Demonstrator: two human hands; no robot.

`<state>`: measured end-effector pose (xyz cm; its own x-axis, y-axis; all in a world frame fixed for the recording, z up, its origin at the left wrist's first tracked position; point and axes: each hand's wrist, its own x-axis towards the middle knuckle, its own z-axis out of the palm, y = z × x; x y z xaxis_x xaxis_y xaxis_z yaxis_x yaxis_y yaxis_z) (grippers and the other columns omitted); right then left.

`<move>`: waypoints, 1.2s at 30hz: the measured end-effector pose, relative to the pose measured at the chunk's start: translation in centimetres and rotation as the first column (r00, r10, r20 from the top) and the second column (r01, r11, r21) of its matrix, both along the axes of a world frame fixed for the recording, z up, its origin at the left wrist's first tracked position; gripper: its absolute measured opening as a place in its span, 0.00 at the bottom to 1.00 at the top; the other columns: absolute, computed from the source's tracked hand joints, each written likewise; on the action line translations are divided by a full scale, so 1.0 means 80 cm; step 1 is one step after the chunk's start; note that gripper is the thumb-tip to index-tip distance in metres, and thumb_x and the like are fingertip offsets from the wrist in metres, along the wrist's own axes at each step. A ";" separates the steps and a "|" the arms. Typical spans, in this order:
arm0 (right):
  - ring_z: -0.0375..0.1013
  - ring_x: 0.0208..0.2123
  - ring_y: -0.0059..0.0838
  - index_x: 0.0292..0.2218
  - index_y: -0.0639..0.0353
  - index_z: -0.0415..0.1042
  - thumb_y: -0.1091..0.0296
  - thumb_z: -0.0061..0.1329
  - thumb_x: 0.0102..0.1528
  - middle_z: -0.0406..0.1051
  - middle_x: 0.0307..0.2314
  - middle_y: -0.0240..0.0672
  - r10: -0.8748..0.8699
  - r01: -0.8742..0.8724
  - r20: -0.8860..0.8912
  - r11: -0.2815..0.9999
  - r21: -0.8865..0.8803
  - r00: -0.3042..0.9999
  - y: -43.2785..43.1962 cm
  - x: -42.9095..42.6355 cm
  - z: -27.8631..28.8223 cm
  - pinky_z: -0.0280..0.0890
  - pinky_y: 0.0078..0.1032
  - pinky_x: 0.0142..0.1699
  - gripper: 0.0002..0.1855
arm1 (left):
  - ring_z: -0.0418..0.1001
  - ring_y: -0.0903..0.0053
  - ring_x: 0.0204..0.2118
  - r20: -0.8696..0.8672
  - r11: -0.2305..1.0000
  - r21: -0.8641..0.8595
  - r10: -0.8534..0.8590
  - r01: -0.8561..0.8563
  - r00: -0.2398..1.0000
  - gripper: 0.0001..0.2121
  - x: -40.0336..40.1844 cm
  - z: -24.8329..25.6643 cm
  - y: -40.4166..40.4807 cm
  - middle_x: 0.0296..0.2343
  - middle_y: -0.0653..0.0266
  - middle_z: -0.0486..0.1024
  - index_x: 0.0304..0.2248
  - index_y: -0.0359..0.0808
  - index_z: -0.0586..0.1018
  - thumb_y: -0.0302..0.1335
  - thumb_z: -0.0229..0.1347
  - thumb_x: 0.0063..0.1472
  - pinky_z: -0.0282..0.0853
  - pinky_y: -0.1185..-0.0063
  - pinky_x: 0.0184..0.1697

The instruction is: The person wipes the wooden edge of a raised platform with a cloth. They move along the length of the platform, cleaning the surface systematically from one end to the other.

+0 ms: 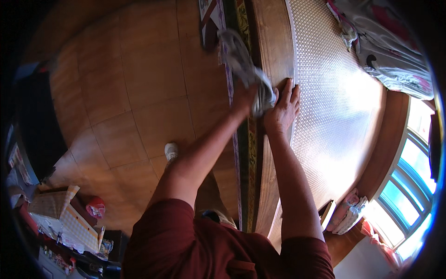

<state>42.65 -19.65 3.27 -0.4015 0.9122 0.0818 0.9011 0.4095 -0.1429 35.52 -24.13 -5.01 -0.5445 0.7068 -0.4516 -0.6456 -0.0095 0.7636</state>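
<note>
My left hand (248,97) is closed around a grey cloth (238,57). Motion blurs both, and folds hide part of the fingers. The cloth hangs over the wooden edge (277,45) of a raised sleeping platform and its dark side, which carries a patterned yellow band (251,195). My right hand (283,111) lies palm down on that wood, just right of the cloth. Its fingertips reach the border of a shiny woven mat (324,104) covering the platform top. Whether its thumb touches the cloth, I cannot tell.
Bedding (390,55) is heaped at the mat's far right. Folded textiles (350,212) lie near a bright window (400,195). Tiled floor (153,73) runs along the left, where my shoe (171,150) shows. A checked cloth-covered piece of furniture (78,223) stands lower left, beside a red-pink object (95,207).
</note>
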 end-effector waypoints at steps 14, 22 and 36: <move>0.45 0.58 0.52 0.58 0.52 0.50 0.46 0.34 0.57 0.47 0.56 0.52 0.002 -0.002 0.023 1.000 -0.015 1.000 -0.004 0.002 0.003 0.38 0.45 0.60 0.33 | 0.68 0.60 0.42 -0.011 0.957 -0.275 -0.102 0.095 0.995 0.19 0.116 0.062 -0.102 0.37 0.49 0.69 0.41 0.31 0.68 0.33 0.52 0.51 0.61 0.69 0.48; 0.45 0.58 0.52 0.58 0.52 0.50 0.45 0.33 0.57 0.46 0.57 0.52 0.001 0.000 0.023 1.000 -0.020 1.000 -0.001 -0.004 -0.001 0.39 0.46 0.60 0.33 | 0.71 0.68 0.34 -0.083 0.913 0.198 0.378 -0.357 0.922 0.09 0.063 -0.003 -0.027 0.29 0.56 0.73 0.31 0.30 0.73 0.29 0.48 0.57 0.65 0.73 0.38; 0.46 0.58 0.54 0.58 0.53 0.50 0.44 0.32 0.57 0.46 0.56 0.54 0.000 0.000 -0.006 1.000 -0.023 1.000 -0.004 0.000 -0.002 0.39 0.48 0.59 0.33 | 0.62 0.57 0.48 -0.047 0.993 -0.120 0.003 -0.009 0.999 0.23 0.264 0.024 -0.168 0.40 0.46 0.65 0.47 0.30 0.63 0.34 0.50 0.56 0.56 0.67 0.53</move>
